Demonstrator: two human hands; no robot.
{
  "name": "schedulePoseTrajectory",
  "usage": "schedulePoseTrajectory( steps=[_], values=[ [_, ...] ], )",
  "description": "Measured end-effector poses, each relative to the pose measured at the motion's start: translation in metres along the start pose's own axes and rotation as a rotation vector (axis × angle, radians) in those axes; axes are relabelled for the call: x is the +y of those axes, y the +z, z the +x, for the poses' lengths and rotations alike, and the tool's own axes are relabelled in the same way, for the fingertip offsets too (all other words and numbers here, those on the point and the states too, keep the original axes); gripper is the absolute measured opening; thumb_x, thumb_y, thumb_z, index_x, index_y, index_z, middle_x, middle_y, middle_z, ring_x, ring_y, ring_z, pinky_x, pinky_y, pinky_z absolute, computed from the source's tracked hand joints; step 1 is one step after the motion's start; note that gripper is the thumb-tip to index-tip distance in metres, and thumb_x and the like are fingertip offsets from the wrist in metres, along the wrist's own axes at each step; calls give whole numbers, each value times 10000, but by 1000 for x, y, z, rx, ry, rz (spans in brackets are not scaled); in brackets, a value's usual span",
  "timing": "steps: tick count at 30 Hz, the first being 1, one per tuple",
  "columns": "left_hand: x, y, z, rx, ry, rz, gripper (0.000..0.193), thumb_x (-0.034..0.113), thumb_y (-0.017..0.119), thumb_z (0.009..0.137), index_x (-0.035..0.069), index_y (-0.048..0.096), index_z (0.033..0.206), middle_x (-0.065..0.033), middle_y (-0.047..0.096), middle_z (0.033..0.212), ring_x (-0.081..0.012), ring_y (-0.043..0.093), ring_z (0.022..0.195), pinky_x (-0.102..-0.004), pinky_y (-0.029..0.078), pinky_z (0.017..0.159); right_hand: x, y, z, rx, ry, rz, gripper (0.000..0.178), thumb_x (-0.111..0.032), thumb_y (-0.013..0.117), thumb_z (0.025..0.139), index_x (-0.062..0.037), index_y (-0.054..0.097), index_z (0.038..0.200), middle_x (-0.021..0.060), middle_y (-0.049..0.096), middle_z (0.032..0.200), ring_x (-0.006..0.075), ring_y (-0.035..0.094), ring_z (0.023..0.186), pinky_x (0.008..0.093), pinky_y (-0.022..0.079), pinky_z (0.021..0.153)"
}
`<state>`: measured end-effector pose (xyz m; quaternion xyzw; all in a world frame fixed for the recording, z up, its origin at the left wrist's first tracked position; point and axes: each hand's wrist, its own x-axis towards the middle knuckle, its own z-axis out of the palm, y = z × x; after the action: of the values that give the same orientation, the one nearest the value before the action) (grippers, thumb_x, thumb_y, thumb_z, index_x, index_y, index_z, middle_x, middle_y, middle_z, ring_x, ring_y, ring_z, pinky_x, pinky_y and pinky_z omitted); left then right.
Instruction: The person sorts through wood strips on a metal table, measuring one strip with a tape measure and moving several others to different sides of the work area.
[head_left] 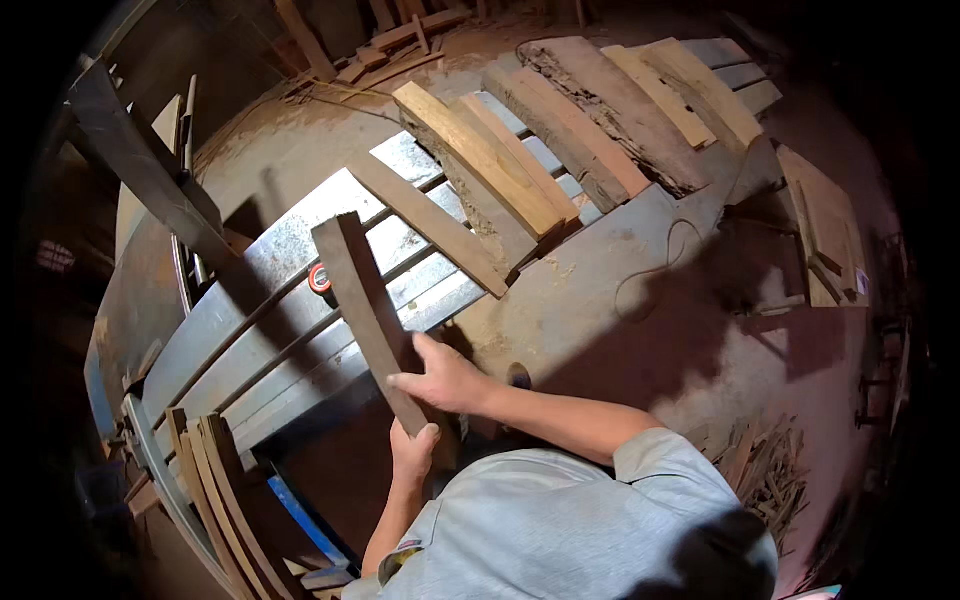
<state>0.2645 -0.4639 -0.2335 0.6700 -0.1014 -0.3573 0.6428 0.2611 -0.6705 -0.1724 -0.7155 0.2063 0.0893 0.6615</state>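
While boards [485,155] span slats [295,225], scraps [767,470] litter the floor [560,290].

I held a long, straight, dark-brown wooden board [362,300] aslant, its far end over the slatted metal table [308,212].

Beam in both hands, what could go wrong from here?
Left hand and right hand both grip the dark wooden beam toward its near end, so the far end might dip.
The red-rimmed round object beside the beam could get knocked.
Gaps in the slatted metal table might catch a beam corner.
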Motion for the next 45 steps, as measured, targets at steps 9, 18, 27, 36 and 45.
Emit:
schedulePoseTrajectory(
  steps=[9,18,27,36,45],
  values=[
    [25,58,38,233,-56,-79,394,373,740,914,51,604,1095,27,548,885,-75,485,761,-257,402,672,98,-78,-58,85,0,219,554,-159,750,946,63,540,1409,121,720,1134,148,678,1016,307,555,916],
    [46,86,122,270,-102,-9,465,393,660,1000,-13,626,1226,-48,638,1095,-139,581,992,-315,478,865,127,-120,-31,581,-255,-28,579,-156,804,859,63,527,1319,276,596,1188,424,615,1100,452,518,931],
    [44,99,169,257,-142,-204,410,343,697,1015,-42,671,1152,-36,673,987,-121,607,840,-286,502,766,106,-105,3,554,65,-221,542,-253,868,806,55,584,1149,306,669,1059,466,640,1004,502,517,899],
    [44,64,168,232,-224,-9,462,370,699,995,-43,655,1198,-65,679,1028,-129,615,891,-309,510,792,110,-90,26,716,-210,-93,502,-224,871,816,60,625,1148,230,724,1057,396,697,938,457,544,855],
    [48,58,159,219,-164,-76,429,377,681,985,-30,680,1119,-41,658,905,-117,566,739,-303,477,659,125,-88,38,851,-229,-275,443,-308,858,844,34,729,1095,213,770,1041,360,743,910,426,567,812]
  ],
)
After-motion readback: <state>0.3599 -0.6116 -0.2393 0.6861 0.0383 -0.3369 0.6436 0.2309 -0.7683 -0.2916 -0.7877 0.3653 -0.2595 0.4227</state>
